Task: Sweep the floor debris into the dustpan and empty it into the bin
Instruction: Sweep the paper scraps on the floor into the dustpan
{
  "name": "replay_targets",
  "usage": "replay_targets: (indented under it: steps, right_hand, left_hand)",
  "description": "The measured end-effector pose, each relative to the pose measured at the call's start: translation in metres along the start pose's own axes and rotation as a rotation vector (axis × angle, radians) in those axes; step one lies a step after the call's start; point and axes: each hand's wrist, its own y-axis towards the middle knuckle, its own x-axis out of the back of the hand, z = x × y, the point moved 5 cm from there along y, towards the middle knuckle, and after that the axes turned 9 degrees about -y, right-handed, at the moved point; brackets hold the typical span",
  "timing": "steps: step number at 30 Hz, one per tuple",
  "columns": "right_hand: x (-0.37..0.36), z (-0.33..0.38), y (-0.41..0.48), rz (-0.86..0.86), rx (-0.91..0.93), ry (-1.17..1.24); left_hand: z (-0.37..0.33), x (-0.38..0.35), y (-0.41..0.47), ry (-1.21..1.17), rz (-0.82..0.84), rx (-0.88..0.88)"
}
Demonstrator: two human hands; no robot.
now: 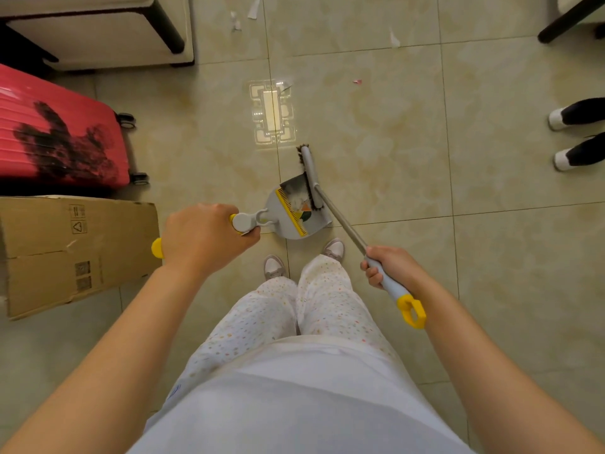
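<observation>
Grey dustpan (296, 211) on tiled floor (393, 142) just ahead of feet, scraps inside, handle gripped by left hand (203, 237) — right hand (389, 267) wrapped round broom (311, 178) pole, brush head at pan mouth — paper bits (253, 8) farther off.

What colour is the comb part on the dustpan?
Yellow. The comb runs across the grey dustpan, clearest in the head view.

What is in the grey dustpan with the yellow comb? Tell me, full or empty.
Neither: the grey dustpan with the yellow comb is partly filled. White, orange and dark scraps lie inside beside the grey broom head; bare pan shows around them.
</observation>
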Motion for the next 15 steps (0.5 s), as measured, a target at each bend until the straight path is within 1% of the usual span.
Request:
replay_targets:
  steps: [5,8,15]
  right_hand:
    - [0.002,0.019,0.004,-0.124,0.069,-0.106]
    - [0.002,0.034,0.013,-0.154,0.067,-0.125]
    - [-0.013,0.053,0.045,-0.223,0.065,-0.333]
  left_hand:
    - [0.013,0.014,-0.001,-0.017,-0.001,0.029]
    - [0.024,0.022,-0.002,-0.003,-0.02,0.045]
    - [0.049,0.014,-0.002,-0.019,0.007,0.116]
